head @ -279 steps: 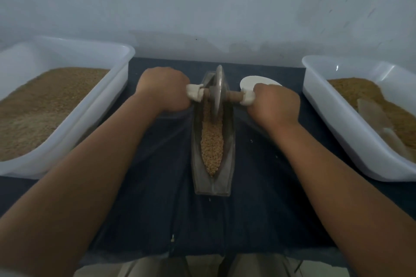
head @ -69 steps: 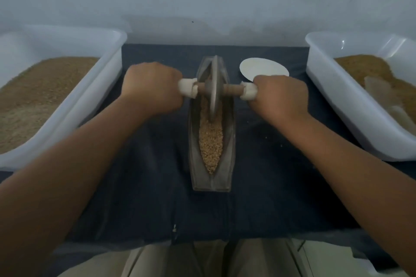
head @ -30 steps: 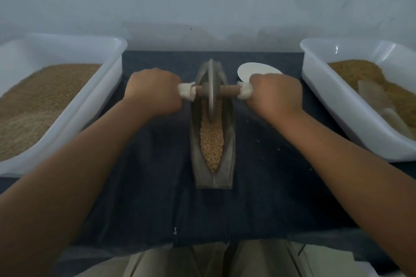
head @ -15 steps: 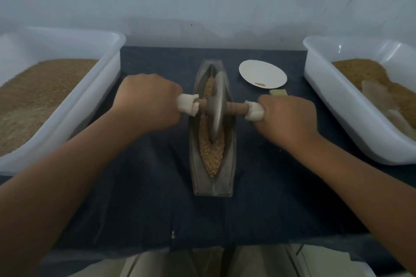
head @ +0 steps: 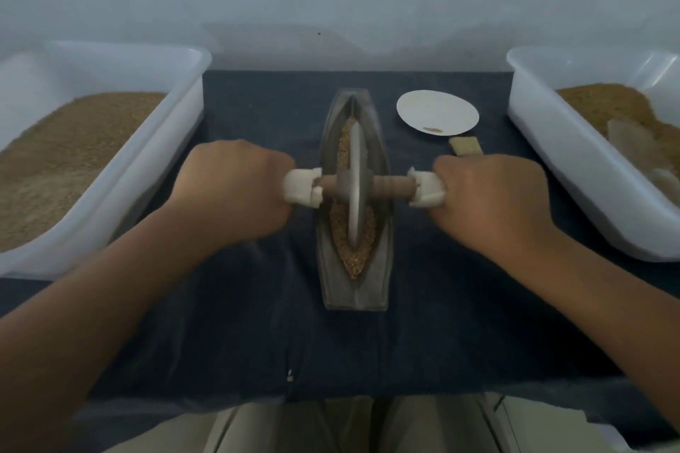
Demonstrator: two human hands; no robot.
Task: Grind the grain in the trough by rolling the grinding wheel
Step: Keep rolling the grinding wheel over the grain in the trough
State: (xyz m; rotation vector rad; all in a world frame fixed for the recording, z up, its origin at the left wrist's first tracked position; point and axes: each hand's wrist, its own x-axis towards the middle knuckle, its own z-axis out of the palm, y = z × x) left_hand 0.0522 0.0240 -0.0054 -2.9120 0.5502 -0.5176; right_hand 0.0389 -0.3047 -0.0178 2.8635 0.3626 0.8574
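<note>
Grey grinding wheel (head: pixel 355 173) rolled nearer, upright in grain (head: pixel 365 250), left hand (head: pixel 235 195), right hand (head: pixel 489 206) clamped on handle (head: pixel 390 188)

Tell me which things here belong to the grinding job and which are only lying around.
Job: grinding wheel, trough, grain, left hand and right hand gripping the axle.
Lying about: left tub, right tub, white plate, brush.

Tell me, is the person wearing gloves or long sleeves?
No. The left hand and right hand are bare, with no gloves, rings or watch showing. Both forearms are bare too; no sleeve reaches into view. Light beige trousers show below.
</note>
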